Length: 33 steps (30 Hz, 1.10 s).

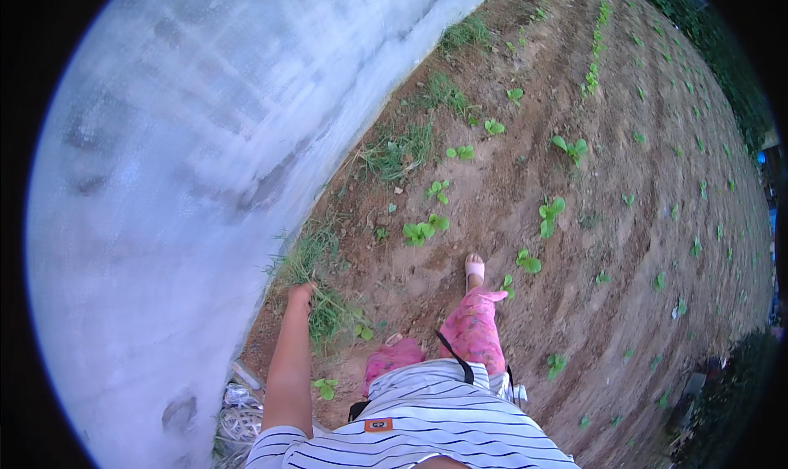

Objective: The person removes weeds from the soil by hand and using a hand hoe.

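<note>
Left hand (pixel 301 295) reaches down into the grass (pixel 329 317), its back uppermost and its fingers mostly buried, so I cannot tell whether it is closed on the blades or only pressing among them; the right hand is out of view. Grass shows around the hand, rising toward 12 o'clock and spilling toward 4 o'clock. If the fingers have only the blade tips, a tug would probably snap them and leave the roots in the soil (pixel 492 173). Close by at 9 o'clock runs the edge of the pale sheet (pixel 197 182); stems lean against it, and a hard pull that way could snag or scuff it. At 4 o'clock, just past the grass, sits a small seedling (pixel 363 330), the likeliest casualty: if roots are tangled, it could come up too. A lone sprout (pixel 325 388) near half past five, beside the forearm, could be crushed if the elbow drops. Farther out at 2 o'clock, a leafy pair (pixel 420 232) seems safe unless loose grass is flung over it. Out at 3 o'clock, the pink trouser leg (pixel 474 329) flares against another plant (pixel 507 287), so a careless shift of the shoe (pixel 474 268) might bend or trample it.
</note>
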Motion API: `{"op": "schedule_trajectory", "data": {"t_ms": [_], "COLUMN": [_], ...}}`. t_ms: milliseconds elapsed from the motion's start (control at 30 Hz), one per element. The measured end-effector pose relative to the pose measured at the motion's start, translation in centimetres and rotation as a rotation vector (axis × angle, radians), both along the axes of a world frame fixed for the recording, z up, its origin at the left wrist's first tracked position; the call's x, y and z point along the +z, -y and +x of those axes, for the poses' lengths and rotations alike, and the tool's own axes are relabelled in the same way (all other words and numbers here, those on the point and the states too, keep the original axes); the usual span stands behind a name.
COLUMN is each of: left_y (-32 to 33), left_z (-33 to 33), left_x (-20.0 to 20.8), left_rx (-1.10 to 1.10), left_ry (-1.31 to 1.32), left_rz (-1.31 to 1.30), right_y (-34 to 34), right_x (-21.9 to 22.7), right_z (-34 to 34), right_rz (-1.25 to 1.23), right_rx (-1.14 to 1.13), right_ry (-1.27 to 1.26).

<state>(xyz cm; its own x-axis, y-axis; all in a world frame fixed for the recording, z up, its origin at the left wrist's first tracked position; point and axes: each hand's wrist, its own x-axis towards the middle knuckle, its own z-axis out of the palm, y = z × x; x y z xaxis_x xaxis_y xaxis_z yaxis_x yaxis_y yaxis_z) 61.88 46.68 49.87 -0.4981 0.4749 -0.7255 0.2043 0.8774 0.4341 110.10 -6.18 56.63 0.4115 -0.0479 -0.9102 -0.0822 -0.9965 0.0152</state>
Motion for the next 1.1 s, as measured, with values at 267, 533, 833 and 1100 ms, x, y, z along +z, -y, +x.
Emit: {"op": "schedule_trajectory", "data": {"t_ms": [267, 533, 833, 1100], "left_y": [-32.6, -39.8, -39.8, -35.0], "left_z": [34.0, 41.4, 29.7, 16.8], "left_x": [16.5, 29.5, 22.7, 20.4], "left_rx": [0.254, -0.305, -0.039, 0.156], "left_ry": [0.770, 0.179, 0.650, 0.535], "left_rz": [0.390, 1.221, 0.885, 0.722], "right_y": [-15.5, -28.1, -36.2, -49.4], "right_x": [2.6, 1.7, 1.1, 5.5], "right_z": [23.1, 30.0, 26.4, 19.7], "right_rz": [0.041, 0.326, 0.184, 0.237], "right_rx": [0.057, -0.206, 0.163, 0.749], "right_ry": [0.053, 0.092, -0.179, -0.196]}}
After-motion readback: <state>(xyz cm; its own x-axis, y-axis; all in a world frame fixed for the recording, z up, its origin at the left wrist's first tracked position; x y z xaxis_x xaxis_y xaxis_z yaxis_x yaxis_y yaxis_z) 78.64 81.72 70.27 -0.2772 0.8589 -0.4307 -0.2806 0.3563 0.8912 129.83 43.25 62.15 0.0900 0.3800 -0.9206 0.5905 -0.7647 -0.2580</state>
